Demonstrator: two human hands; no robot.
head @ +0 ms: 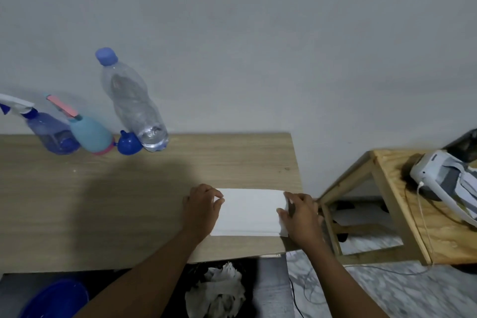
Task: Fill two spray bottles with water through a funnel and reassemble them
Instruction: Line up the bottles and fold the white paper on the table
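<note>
A folded white paper towel [249, 210] lies flat at the right end of the wooden table [103, 201]. My left hand [201, 208] pinches its left edge and my right hand [300, 217] grips its right edge. At the table's back left stand a translucent blue spray bottle [50, 131] with a white trigger head, a light blue spray bottle [90, 134] with a pink top, a blue funnel [129, 143] lying beside them, and a clear water bottle [134, 103] with a blue cap, water low inside it.
A bin holding crumpled white tissue [219, 289] sits below the table's front edge. A blue basin [55, 299] is on the floor at the lower left. To the right stands a wooden stool [387, 204] carrying a white device [444, 183] with a cable.
</note>
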